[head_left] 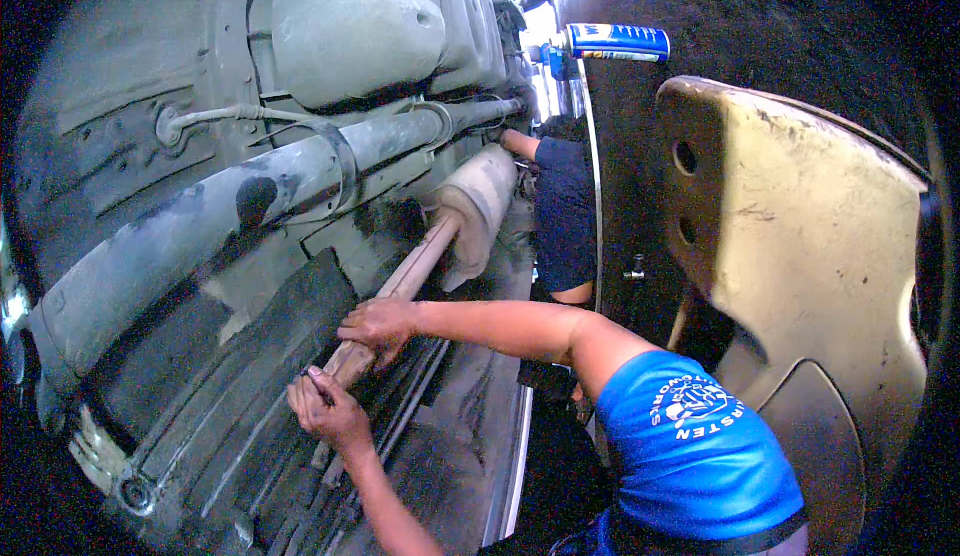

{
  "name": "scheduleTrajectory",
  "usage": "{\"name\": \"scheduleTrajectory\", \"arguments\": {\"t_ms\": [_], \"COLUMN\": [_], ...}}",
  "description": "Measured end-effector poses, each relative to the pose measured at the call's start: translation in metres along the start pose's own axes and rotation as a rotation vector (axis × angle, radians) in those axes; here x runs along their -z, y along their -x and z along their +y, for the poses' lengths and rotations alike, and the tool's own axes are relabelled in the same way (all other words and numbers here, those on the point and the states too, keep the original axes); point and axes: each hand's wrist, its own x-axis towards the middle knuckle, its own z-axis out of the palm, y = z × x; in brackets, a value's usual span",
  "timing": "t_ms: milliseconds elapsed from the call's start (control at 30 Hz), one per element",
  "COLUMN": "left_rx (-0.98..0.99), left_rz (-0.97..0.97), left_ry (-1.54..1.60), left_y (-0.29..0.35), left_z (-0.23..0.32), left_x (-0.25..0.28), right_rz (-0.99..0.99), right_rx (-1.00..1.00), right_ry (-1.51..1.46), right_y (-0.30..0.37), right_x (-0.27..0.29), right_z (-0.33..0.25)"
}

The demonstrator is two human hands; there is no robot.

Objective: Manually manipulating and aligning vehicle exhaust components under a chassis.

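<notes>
Over my head spans the grey underbody of a vehicle. A rusty exhaust pipe (418, 264) slants down from a muffler (480, 191). My right hand (378, 328), on an arm with a blue sleeve, is closed around this pipe. Just below it, my left hand (330, 411) lies over the same pipe with its fingers curled; its palm side is hidden. A co-worker's hand (518, 144) reaches up beside the muffler's far end, and what it touches is hidden.
A thick grey tube (300, 171) runs diagonally beside the exhaust, below a rounded tank (355, 31). A blue spray can (618, 43) lies sideways at the upper right. A large gold-coloured panel (810, 196) fills the right side. The co-worker's dark clothing (565, 206) is beyond the muffler.
</notes>
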Motion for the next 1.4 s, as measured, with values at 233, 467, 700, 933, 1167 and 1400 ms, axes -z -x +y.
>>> {"name": "scheduleTrajectory", "arguments": {"t_ms": [233,467,700,933,1167,1400], "left_rx": [-0.047,-0.268,-0.150,0.081,-0.047,-0.192], "left_rz": [0.030,0.077,0.025,-0.051,-0.014,0.012], "left_ry": [0.023,-0.001,-0.048,0.045,-0.009,0.009], "left_y": [-0.002,0.013,0.025,0.001,0.002,0.004], "left_z": [0.003,0.004,-0.005,0.000,0.003,0.008], "left_x": [0.001,-0.004,0.003,0.002,0.002,0.001], "right_rz": [0.045,0.151,0.087,0.035,0.077,0.090], "right_rx": [-0.012,0.027,0.029,-0.026,-0.020,-0.014], "right_ry": [-0.007,0.016,-0.022,0.017,0.000,0.011], "right_y": [0.000,0.025,0.014,0.007,0.003,0.014], "right_x": [-0.001,-0.008,-0.011,-0.014,-0.004,0.006], "right_z": [-0.004,-0.006,-0.015,0.007,-0.007,-0.009]}}
